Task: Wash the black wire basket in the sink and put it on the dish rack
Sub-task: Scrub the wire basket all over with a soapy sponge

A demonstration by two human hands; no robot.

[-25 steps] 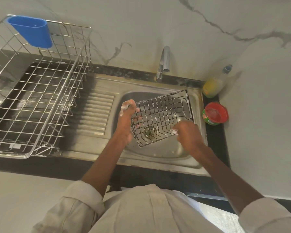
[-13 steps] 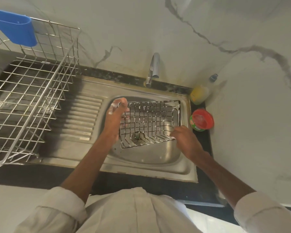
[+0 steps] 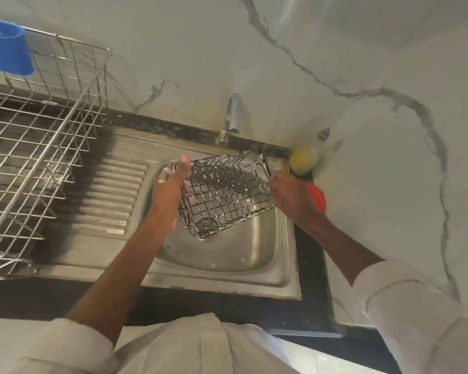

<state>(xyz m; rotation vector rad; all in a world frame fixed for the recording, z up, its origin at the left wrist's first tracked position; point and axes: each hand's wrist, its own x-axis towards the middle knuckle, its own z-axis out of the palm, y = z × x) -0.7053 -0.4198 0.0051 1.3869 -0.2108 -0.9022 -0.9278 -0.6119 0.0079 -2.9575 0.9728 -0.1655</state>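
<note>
Tilted since before, the soapy black wire basket (image 3: 224,193) stays gripped by left hand (image 3: 169,188) and right hand (image 3: 289,195) fingers.

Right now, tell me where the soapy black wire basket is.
The black wire basket is held tilted over the steel sink below the tap, between the left hand and right hand.
</note>
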